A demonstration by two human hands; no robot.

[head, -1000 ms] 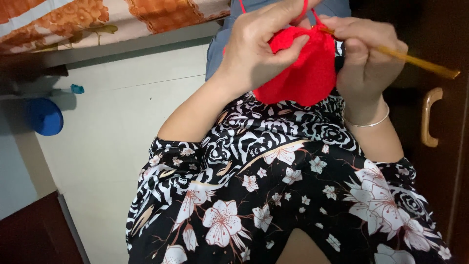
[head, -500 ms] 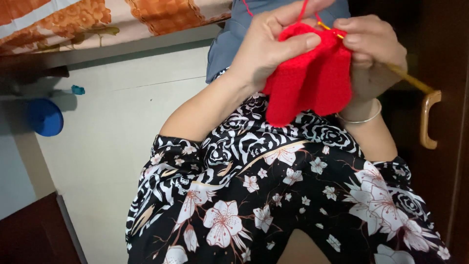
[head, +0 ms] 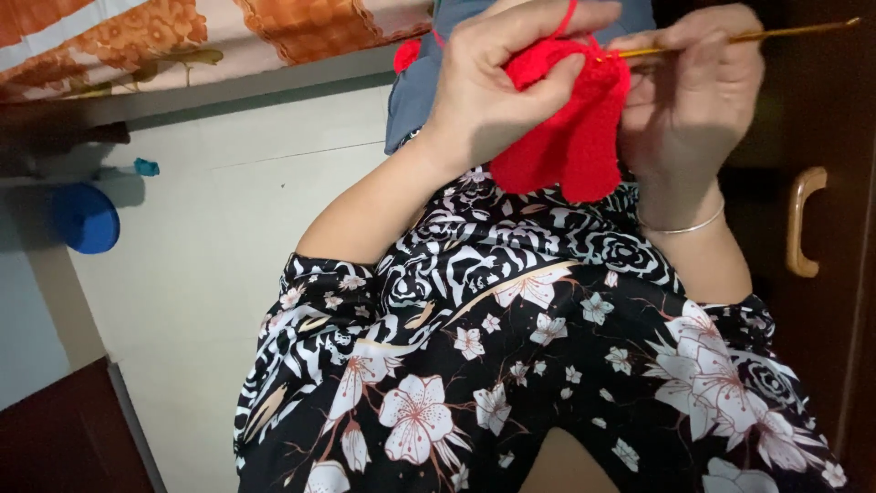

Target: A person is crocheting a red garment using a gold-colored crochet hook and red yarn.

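Materials and surface finishes around the crochet work.
Red crochet piece (head: 570, 128): matt, nubbly yarn. Crochet hook (head: 730, 38): smooth, golden, faintly glossy shaft. Bangle (head: 680, 226): thin, shiny metal. Floral dress (head: 511, 365): smooth printed cloth with slight sheen. Cabinet door (head: 839, 301), right: dark wood; its handle (head: 801, 221): glossy. Blue lid (head: 84, 217), left: matt plastic.

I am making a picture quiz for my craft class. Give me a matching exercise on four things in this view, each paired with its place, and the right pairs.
Things:
1. red crocheted yarn piece
2. thin golden crochet hook
3. round blue plastic lid
4. curved tan cupboard handle

Places:
A. on the dark door at the right edge
B. pinched in the left hand
C. on the pale floor at far left
D. held by the right hand, its shaft pointing right

Pairs: 1-B, 2-D, 3-C, 4-A
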